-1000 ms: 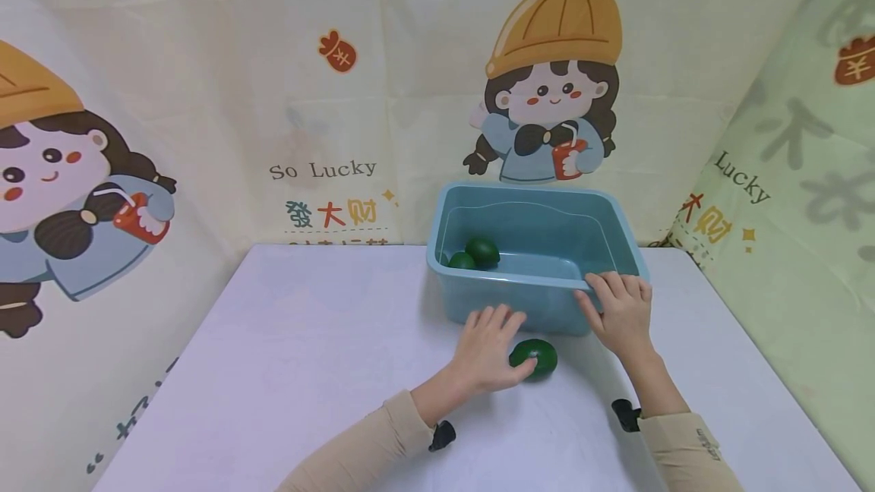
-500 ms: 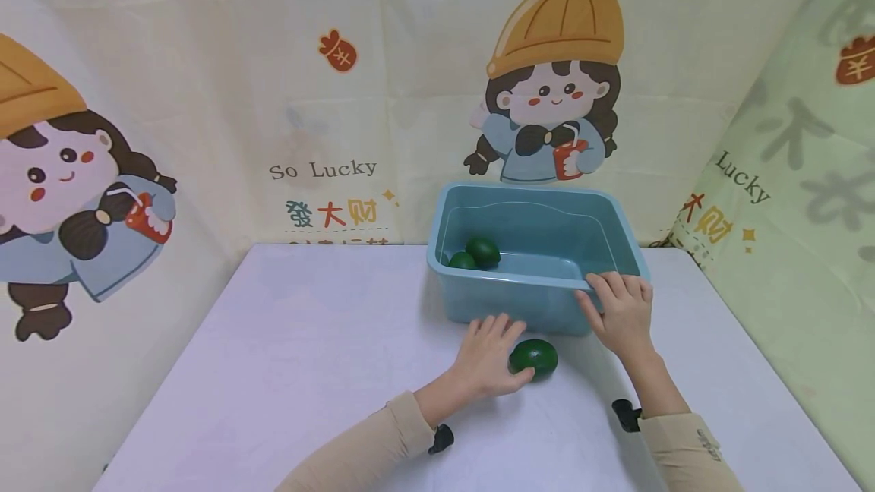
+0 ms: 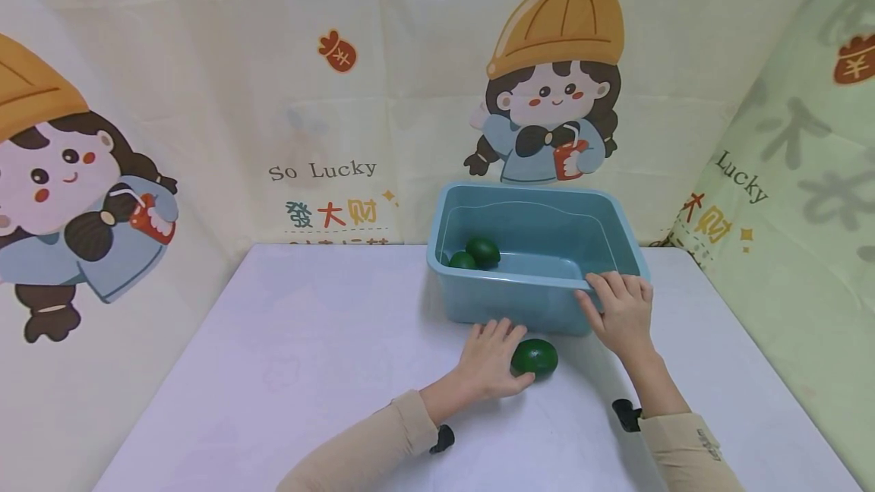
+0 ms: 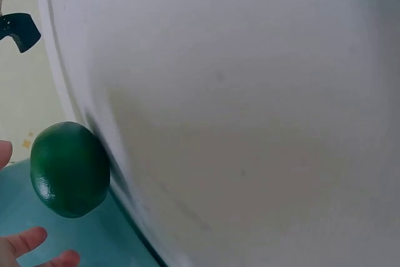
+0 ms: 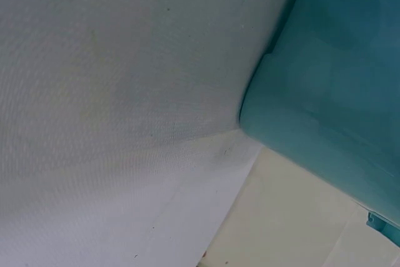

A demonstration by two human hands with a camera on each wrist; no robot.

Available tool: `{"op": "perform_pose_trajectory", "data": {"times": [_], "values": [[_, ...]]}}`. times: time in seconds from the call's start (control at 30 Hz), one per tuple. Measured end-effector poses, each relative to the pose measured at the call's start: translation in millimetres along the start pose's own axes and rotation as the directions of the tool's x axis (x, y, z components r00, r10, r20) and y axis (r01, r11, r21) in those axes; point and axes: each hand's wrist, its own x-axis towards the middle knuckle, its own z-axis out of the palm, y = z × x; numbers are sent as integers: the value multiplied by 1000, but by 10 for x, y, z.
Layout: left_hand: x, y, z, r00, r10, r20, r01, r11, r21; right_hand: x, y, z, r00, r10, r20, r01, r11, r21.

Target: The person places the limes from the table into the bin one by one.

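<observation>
A smooth, dark green, lime-like fruit (image 3: 535, 358) lies on the white table in front of a blue plastic bin (image 3: 519, 298). My left hand (image 3: 491, 364) is spread beside its left side, thumb at the near edge and fingers on the far side. In the left wrist view the fruit (image 4: 70, 170) shows whole, with fingertips (image 4: 28, 241) apart from it. My right hand (image 3: 623, 317) holds the bin's near right rim, fingers over the edge and thumb outside. The right wrist view shows the bin's wall (image 5: 325, 92) but not the hand.
Inside the bin, at its left end, lie a larger green fruit (image 3: 483, 251) and a smaller-looking one (image 3: 462, 260). A printed cloth (image 3: 424, 112) hangs behind the table (image 3: 307, 355) and at both sides. Black wrist devices (image 3: 443, 439) show under the sleeves.
My left hand has come down slightly, lower beside the fruit, its fingers now nearer the table. The fruit, the bin and my right hand stay in place.
</observation>
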Motion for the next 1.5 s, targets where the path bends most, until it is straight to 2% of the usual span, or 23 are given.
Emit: {"op": "perform_pose_trajectory", "data": {"times": [0.3, 0.93, 1.5], "values": [[25, 23, 60, 999, -17, 42, 16, 1000, 23, -3, 7, -3, 1000, 2, 4, -2, 1000, -3], [95, 35, 168, 999, -28, 47, 26, 998, 55, 3, 13, 3, 1000, 3, 11, -3, 1000, -2], [105, -4, 179, 997, -30, 74, 29, 1000, 12, 24, 3, 7, 1000, 6, 0, -6, 1000, 1]]}}
